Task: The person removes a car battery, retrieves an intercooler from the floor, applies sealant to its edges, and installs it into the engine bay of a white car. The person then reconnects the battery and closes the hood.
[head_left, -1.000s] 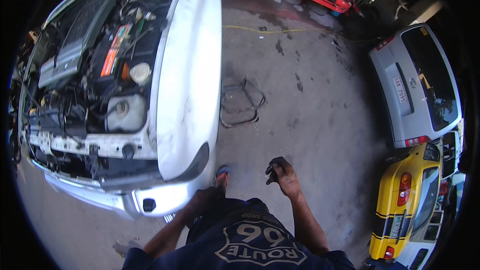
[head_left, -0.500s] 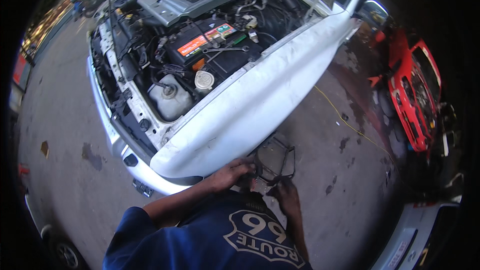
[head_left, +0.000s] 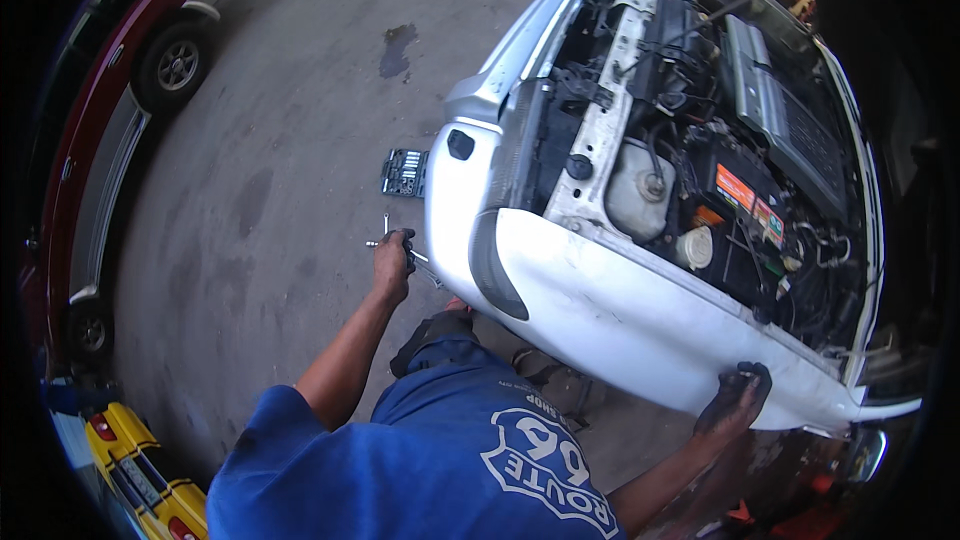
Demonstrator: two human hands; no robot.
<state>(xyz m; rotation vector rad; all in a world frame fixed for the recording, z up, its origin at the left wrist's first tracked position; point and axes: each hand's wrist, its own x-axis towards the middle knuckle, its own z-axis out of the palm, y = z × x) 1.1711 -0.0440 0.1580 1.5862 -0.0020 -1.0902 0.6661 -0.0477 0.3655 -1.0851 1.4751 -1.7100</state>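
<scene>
My left hand [head_left: 393, 265] is stretched out left of the car's front corner, its darkened fingers closed. Thin shiny metal ends of a wrench [head_left: 386, 224] stick out around it; its full shape is hidden by the hand. My right hand [head_left: 735, 400], its fingers blackened, lies against the white fender [head_left: 640, 310] at the right, fingers extended and nothing visible in it. The car's engine bay stands uncovered, with a battery [head_left: 745, 190], a whitish plastic reservoir [head_left: 638, 195] and a silver engine cover [head_left: 785, 110].
A socket set [head_left: 404, 172] in a dark case lies on the floor beside the bumper [head_left: 455, 200]. A dark red vehicle [head_left: 100, 90] stands along the left, a yellow one [head_left: 145, 470] at the lower left. A dark stain [head_left: 397, 50] marks the concrete.
The view has swung left. My hands, earlier close together near a dark metal frame beside the fender, are now apart: left beyond the front corner, right on the fender.
</scene>
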